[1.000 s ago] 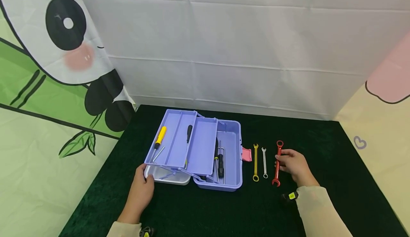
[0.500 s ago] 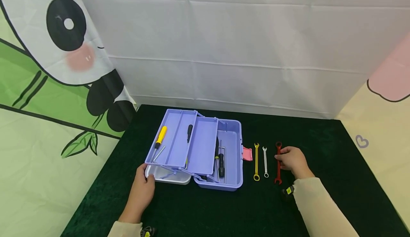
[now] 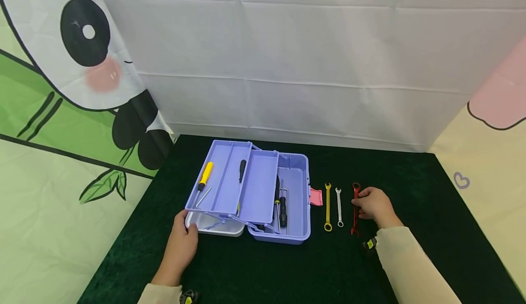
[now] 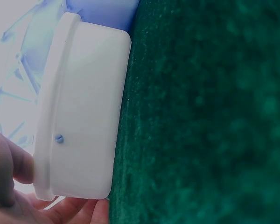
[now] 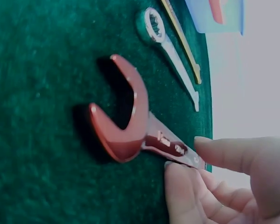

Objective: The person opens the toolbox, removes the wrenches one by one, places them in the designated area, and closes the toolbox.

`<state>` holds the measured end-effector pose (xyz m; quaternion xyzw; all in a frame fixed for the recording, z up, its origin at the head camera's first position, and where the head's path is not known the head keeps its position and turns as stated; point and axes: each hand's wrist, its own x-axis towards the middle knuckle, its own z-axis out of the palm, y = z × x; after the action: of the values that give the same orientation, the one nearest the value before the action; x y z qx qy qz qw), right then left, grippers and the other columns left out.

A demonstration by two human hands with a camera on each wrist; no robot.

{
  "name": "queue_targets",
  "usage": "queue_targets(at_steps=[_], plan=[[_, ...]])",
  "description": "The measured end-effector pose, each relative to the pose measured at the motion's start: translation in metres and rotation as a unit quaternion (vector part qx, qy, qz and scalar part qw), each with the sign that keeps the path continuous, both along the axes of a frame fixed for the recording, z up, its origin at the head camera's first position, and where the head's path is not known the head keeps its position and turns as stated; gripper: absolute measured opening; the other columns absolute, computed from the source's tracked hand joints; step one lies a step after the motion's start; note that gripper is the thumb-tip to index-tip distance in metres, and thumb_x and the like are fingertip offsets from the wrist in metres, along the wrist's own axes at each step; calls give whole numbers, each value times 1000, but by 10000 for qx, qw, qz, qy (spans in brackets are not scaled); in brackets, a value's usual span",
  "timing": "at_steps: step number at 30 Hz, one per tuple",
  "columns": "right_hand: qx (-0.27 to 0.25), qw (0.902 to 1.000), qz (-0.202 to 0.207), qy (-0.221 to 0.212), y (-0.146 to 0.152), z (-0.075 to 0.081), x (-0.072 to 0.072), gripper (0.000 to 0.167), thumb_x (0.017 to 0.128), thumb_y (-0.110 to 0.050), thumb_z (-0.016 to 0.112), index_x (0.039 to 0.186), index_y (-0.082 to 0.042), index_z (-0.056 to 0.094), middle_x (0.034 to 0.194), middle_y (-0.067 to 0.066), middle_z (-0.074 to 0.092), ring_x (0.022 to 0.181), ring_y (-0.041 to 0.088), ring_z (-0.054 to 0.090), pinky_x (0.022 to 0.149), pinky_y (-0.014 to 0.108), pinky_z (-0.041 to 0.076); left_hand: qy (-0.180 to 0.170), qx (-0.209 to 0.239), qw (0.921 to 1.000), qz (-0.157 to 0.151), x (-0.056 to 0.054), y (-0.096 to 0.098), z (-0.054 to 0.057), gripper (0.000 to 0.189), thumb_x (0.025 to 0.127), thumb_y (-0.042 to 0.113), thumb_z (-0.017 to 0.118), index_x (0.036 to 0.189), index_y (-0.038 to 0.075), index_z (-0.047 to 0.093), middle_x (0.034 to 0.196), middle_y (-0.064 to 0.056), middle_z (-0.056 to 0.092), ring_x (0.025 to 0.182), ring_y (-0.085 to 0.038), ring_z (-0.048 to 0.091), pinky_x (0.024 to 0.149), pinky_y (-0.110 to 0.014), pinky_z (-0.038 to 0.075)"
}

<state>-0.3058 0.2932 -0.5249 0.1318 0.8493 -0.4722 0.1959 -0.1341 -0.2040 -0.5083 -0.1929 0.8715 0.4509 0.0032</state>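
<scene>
My left hand holds the left end of the white lid of an opened purple toolbox. In the left wrist view, the thumb is at the rim of this white lid and the fingers bend round its end. My right hand pinches a red combination wrench by its shank, thumb on one side and fingers on the other. The right wrist view shows the open end of the red wrench low over the cloth. To its left lie a small silver wrench and a yellow wrench.
The toolbox's stepped trays are spread leftward, with a yellow-handled screwdriver, a black-handled one and a hex key. A black screwdriver lies in the box's base. A pink latch sticks out right. Dark green cloth covers the table.
The right hand and the red wrench have shifted slightly away from the person, and the wrench lies a little straighter. The left hand stays on the lid.
</scene>
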Motion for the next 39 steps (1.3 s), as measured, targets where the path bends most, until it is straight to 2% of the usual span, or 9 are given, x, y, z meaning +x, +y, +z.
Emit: queue_targets(at_steps=[6,11,17,24,30,36,39], plan=[[-188,9997,159,23,4,3,6,33,101,-18,65,123,3,53,108,21,59,89,29,61,72,35,62,23,7,10000,-28,0,0,-1,60,109,16,33,161,-1,10,164,-29,19,135,-42,38,115,-65,29],[-409,9988,227,114,8,7,14,40,103,-24,63,130,3,52,115,21,57,93,29,61,74,36,61,10,-30,10000,24,0,1,0,60,108,15,33,161,-2,10,165,-29,17,142,-43,34,117,-65,26],[-753,9939,476,655,1,10,24,48,105,-32,59,139,2,50,121,22,59,100,29,63,80,38,60,31,-95,9999,75,0,1,3,60,107,14,32,161,-3,10,164,-30,17,144,-43,32,117,-65,26],[-1273,9818,598,1276,-17,7,37,54,106,-36,58,146,0,48,130,23,60,111,31,63,93,38,57,6,-89,10000,-17,3,1,5,60,108,16,32,161,-3,10,164,-30,18,138,-43,36,116,-65,28],[-1864,9712,564,1376,-39,-1,49,46,107,-31,59,142,-2,52,131,21,61,115,31,62,96,34,55,38,-52,10000,-23,5,1,4,60,108,17,33,161,-1,11,164,-28,20,131,-42,40,114,-63,33],[-2747,9485,725,1403,-57,-9,64,50,104,-31,63,142,1,51,135,23,60,122,35,61,96,30,55,50,-49,10000,-33,6,1,4,59,108,17,33,161,0,11,163,-27,22,128,-41,42,111,-62,37],[-2957,9382,857,1581,-64,-10,71,50,103,-26,65,143,0,50,139,21,58,127,35,58,98,28,53,51,-68,10000,-23,6,2,4,59,108,17,33,161,0,12,162,-27,24,126,-41,44,107,-60,40]])
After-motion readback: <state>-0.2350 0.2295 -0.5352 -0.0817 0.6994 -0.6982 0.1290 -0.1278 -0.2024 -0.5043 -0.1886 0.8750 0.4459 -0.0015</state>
